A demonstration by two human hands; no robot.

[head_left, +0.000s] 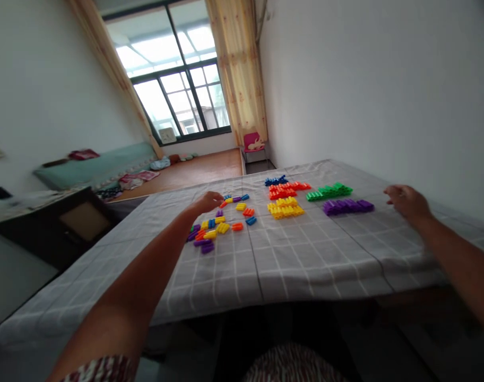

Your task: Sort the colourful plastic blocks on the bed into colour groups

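My left hand (pixel 209 201) reaches to the far side of a scatter of small plastic pieces in mixed colours. Its fingers are bent and drawn together at an orange piece (pixel 223 204); whether they grip anything is hidden. Around it lie a yellow piece (pixel 223 228), a purple piece (pixel 207 248) and a blue piece (pixel 251 220). At the right, my right hand (pixel 407 202) hovers over the cloth with fingers curled in, and nothing shows in them. Nearest to it is a purple group (pixel 347 206) of pieces, with a green group (pixel 329 191) behind.
Yellow (pixel 285 208), orange-red (pixel 287 189) and dark blue (pixel 275 181) groups sit mid-table. A grey checked cloth (pixel 297 265) covers the table. Beyond stand a bed (pixel 202 170) and a pink chair (pixel 251 141); a dark cabinet (pixel 39 228) is at the left, a wall (pixel 369 95) at the right.
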